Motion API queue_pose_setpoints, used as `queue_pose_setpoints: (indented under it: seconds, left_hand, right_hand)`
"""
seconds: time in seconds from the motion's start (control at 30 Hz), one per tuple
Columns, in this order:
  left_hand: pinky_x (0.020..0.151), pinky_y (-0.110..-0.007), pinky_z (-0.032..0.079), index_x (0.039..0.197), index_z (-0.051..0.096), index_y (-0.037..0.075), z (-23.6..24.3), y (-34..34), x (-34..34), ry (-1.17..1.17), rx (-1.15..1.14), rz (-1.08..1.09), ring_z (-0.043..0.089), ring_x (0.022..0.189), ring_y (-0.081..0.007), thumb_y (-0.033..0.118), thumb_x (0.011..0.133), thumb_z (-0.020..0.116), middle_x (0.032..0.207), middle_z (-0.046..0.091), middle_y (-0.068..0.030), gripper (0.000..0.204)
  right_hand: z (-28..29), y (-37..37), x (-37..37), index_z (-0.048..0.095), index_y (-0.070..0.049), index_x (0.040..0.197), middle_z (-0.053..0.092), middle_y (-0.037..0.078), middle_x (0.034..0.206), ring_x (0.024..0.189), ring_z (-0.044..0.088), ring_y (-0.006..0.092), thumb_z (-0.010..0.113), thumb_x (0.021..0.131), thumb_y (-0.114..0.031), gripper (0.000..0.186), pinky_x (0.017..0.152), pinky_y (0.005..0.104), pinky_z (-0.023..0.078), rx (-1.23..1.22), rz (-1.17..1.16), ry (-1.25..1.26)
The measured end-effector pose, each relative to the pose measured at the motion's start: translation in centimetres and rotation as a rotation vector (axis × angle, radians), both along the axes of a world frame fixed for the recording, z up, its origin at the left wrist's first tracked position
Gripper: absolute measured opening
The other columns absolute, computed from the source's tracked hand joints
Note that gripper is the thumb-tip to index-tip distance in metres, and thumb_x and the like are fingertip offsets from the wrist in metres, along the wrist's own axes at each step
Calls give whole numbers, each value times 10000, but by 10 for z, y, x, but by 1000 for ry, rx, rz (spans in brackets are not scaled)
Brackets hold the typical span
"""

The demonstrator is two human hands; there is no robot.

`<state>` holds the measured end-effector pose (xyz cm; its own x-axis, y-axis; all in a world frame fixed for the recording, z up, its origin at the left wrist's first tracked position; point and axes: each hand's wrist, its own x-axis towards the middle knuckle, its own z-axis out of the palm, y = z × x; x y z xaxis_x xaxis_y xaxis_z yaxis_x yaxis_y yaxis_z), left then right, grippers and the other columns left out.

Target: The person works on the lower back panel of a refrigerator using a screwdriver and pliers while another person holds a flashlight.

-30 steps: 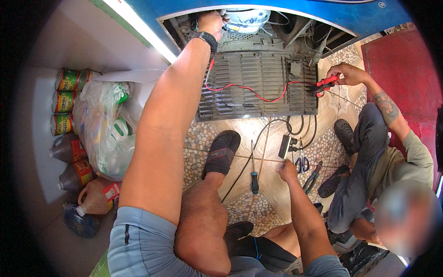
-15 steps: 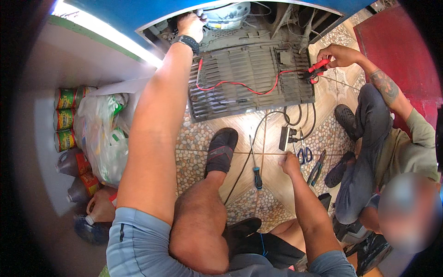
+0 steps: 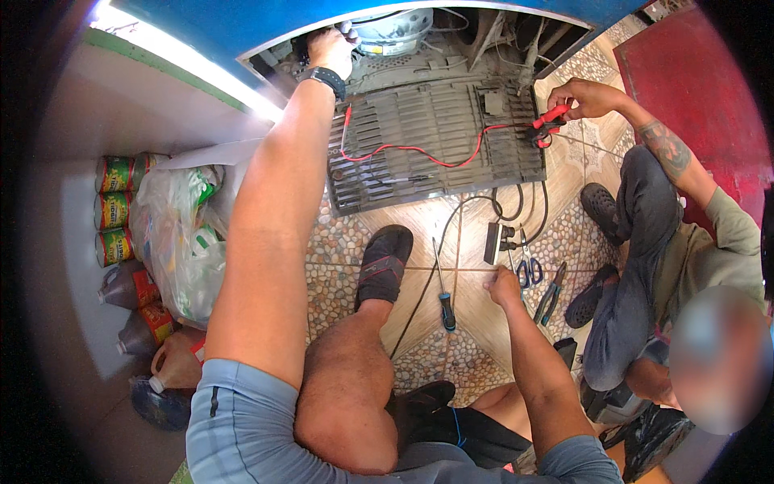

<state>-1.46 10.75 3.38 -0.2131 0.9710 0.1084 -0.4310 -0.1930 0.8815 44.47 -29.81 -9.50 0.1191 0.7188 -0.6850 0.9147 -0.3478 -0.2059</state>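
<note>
Looking down on two people on a tiled floor. At the top of the frame, a blue cabinet has a low opening, and a round pale canister sits inside it, at top centre. The wearer's left hand reaches in just beside the canister, fingers bent; whatever they grip, if anything, is hidden. The right hand, right of centre, is loosely curled just below a black-and-white power strip; whether it touches or holds anything cannot be told.

The likeliest harm is a shock: if the strip is live, which cannot be seen, the left hand is deep among the wires while the right is close to the sockets. Metal edges around the opening could scrape the left wrist.

A slatted panel lies in front, with a red wire loose across it toward a co-worker's hand at upper right, which holds a red-and-black tool. A forearm could snag that wire. Near the right hand, scissors, pliers and a screwdriver could be knocked or stepped on.
</note>
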Motion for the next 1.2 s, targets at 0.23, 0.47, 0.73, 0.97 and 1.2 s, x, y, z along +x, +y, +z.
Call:
queue_pose_setpoints:
  seconds: [0.23, 0.47, 0.73, 0.97, 1.2]
  left_hand:
    - [841, -423, 532, 1105, 537, 61, 22, -14, 3, -235, -122, 73, 583, 913, -254, 10, 961, 471, 991, 590, -114, 166]
    - [955, -487, 513, 1249, 528, 41, -9, -115, 100, -163, -149, 61, 614, 1082, -293, 130, 1027, 471, 1196, 610, -126, 246]
    - [714, -315, 535, 1171, 599, 17, -109, -252, 119, 200, -625, -137, 627, 805, -147, 118, 1003, 484, 971, 664, -59, 228]
    - [644, -264, 500, 1139, 616, 31, -110, -265, 83, 509, -544, -121, 621, 728, -123, 120, 992, 514, 920, 670, -43, 199]
    - [668, -296, 511, 1125, 619, 9, -140, -307, 44, 718, -564, -108, 628, 740, -156, 158, 985, 532, 926, 680, -106, 221]
  right_hand:
    - [6, 2, -10, 615, 2, 1089, 663, 243, 1072, 1045, 634, 394, 837, 730, -181, 460, 891, 453, 513, 1, -25, 9]
    - [-4, -7, 11, 618, 5, 948, 705, 169, 936, 920, 679, 337, 858, 691, -164, 390, 814, 422, 527, 98, 4, -44]
    - [-15, -11, 15, 635, 2, 1005, 704, 174, 930, 902, 681, 341, 860, 680, -161, 428, 805, 424, 531, 144, 11, 0]
    - [-15, -11, 11, 632, 11, 1044, 700, 195, 975, 941, 676, 356, 852, 684, -146, 451, 826, 427, 529, 134, -6, -10]
    - [2, -8, 1, 593, 2, 1024, 661, 234, 1025, 993, 645, 401, 825, 722, -170, 418, 880, 465, 518, 82, -50, 13]
